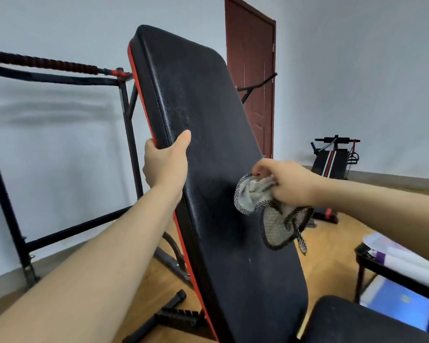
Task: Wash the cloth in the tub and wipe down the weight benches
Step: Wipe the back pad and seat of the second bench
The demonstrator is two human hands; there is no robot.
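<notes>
Your left hand (165,164) grips the left edge of the black padded, red-trimmed inclined backrest (203,134) of the weight bench: the thumb lies across the front face and the fingers wrap behind the red edge. Your right hand (286,180) is closed around a bunched grey cloth with black-and-white checked trim (263,206). The upper part of the cloth is pressed against the front of the backrest, near its right edge at mid-height; the lower part hangs loose below your hand, past the pad's right edge.

The backrest stands steeply tilted, its top leaning away from you. A black padded seat section (352,320) lies at the lower right, just beside the base of the backrest. The black steel bench frame (171,315) rests on the wooden floor (332,256).

Behind the backrest stand a black metal rack with red-and-black grip bar (60,68) on the left and a dark red wooden door (253,70). A second, smaller exercise bench (334,157) stands against the far wall, well apart. The tub is not visible.
</notes>
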